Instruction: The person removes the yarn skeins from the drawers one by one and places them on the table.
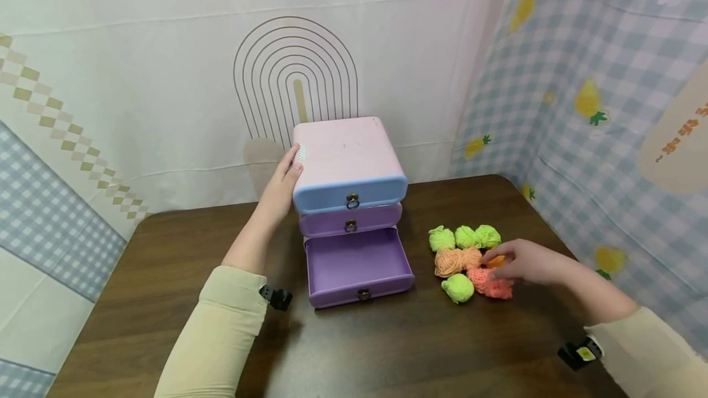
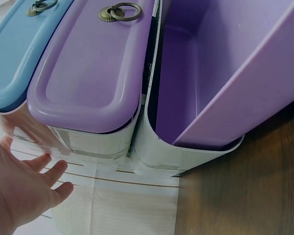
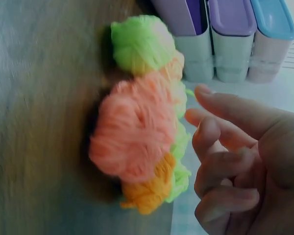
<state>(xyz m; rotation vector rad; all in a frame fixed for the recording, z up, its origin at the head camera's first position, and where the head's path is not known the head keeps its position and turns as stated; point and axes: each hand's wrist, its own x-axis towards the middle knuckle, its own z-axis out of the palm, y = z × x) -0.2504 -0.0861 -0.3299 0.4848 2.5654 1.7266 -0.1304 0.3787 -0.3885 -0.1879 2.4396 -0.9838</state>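
A small drawer cabinet (image 1: 345,149) has a pink top, a blue upper drawer front (image 1: 326,197) and a purple middle drawer (image 1: 323,224). Its purple bottom drawer (image 1: 354,257) is pulled out, with nothing inside. My left hand (image 1: 278,192) lies at the cabinet's upper left side, fingers extended. To the right, my right hand (image 1: 531,261) is over the yarn balls, fingers loosely bent, holding nothing in the right wrist view. Nearest it are a coral yarn ball (image 3: 134,132) and a partly covered orange one (image 3: 149,191). Peach yarn (image 1: 450,261) and several green yarn balls (image 1: 458,288) lie alongside.
Everything stands on a dark wooden table (image 1: 398,349). Behind the cabinet hangs a pale patterned cloth (image 1: 182,78), and a checked cloth (image 1: 558,128) closes off the right side. Each wrist wears a black strap with a small device.
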